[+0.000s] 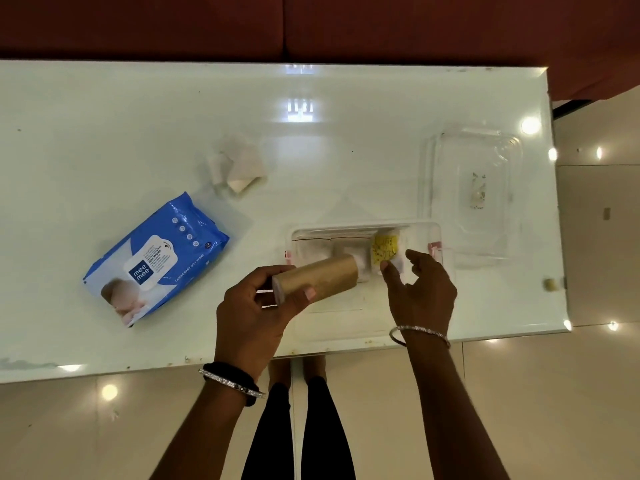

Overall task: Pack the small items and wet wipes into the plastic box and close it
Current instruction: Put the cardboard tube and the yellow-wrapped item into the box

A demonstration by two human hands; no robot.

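Brown round roll [315, 279] gripped in our left hand [256, 306] must go into the clear plastic box [437, 233], beside the small yellow packet [382, 250] our right hand [420, 292] touches or pinches, we cannot tell.

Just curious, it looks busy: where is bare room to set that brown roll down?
Free: the table's far left, beyond the wet wipes pack; the stretch between the folded pads and the lid. Crowded: near edge, where the left hand with the roll and the right hand meet over the plastic box.
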